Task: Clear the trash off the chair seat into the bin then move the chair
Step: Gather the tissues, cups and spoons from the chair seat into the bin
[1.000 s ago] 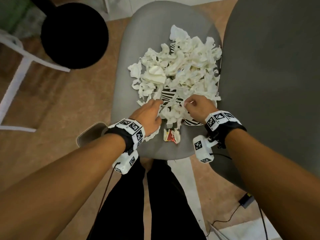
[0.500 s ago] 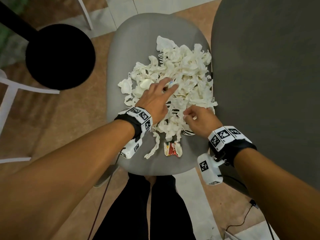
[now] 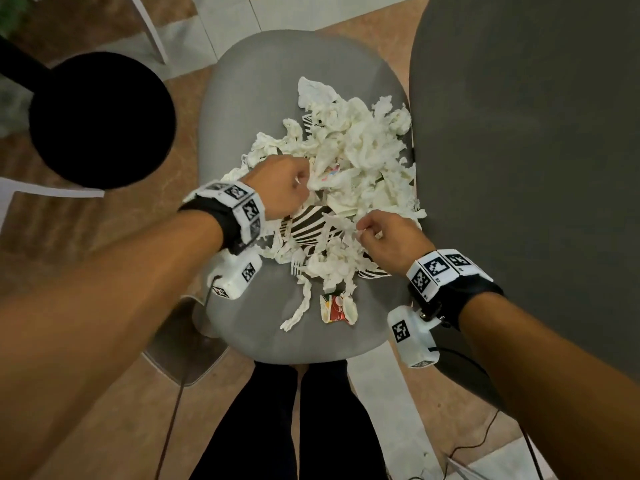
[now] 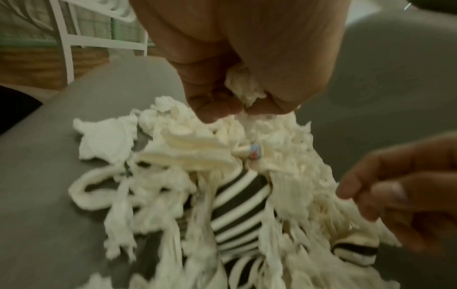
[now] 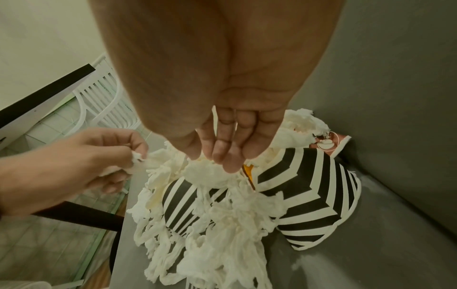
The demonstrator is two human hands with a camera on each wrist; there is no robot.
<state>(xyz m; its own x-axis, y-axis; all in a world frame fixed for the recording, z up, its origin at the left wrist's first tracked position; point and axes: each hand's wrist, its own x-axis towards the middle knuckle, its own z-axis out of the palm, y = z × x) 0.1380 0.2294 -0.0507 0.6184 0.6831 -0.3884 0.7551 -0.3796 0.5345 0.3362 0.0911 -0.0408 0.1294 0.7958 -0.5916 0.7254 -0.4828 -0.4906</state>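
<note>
A pile of torn white tissue (image 3: 360, 150) covers the grey chair seat (image 3: 242, 98), mixed with black-and-white striped paper cups (image 3: 308, 226). A red wrapper (image 3: 337, 308) lies near the seat's front edge. My left hand (image 3: 304, 183) is at the pile's left side, fingers curled round a wad of tissue (image 4: 245, 88). My right hand (image 3: 362, 230) is at the near right of the pile and pinches strands of tissue (image 5: 205, 174) over a striped cup (image 5: 309, 185). The black round bin (image 3: 100, 119) stands on the floor left of the chair.
A tall dark grey surface (image 3: 519, 168) rises along the seat's right edge. White chair legs (image 3: 149, 26) and a white bar (image 3: 52, 192) lie around the bin. My legs (image 3: 294, 427) stand at the seat's front, and cables (image 3: 173, 410) hang from both wrists.
My left hand, spread flat over the pile half a second ago, has curled shut round tissue. The right hand stays at the near side, still pinching tissue.
</note>
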